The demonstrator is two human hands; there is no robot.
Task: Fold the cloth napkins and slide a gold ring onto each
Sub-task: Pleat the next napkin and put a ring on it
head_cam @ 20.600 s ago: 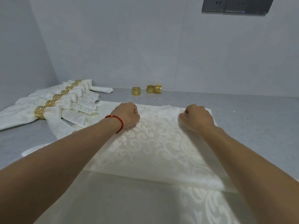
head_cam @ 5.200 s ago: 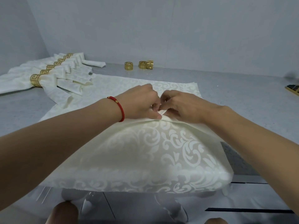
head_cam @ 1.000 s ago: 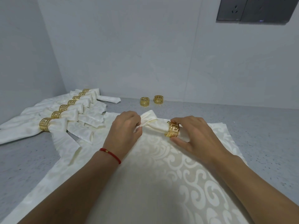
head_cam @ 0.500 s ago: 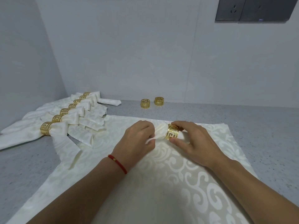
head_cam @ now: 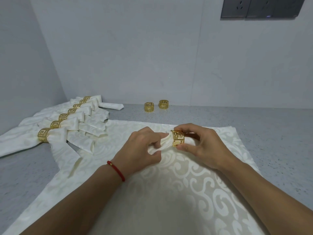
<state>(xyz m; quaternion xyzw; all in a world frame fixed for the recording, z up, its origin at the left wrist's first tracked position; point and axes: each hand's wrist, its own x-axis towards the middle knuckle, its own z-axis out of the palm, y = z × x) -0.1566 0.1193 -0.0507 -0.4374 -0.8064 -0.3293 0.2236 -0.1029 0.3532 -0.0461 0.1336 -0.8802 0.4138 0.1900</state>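
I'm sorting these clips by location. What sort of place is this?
Probably a plain indoor prep counter, perhaps a back room for table-setting work: a grey speckled counter set into a corner of bare walls, wall sockets above it, and a row of ringed napkins laid out at the left.

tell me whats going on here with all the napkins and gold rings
A person is ringing cloth napkins. The right hand holds a gold ring around a gathered napkin, whose end the left hand pinches. A row of finished ringed napkins lies to the left, and two spare rings stand by the wall.
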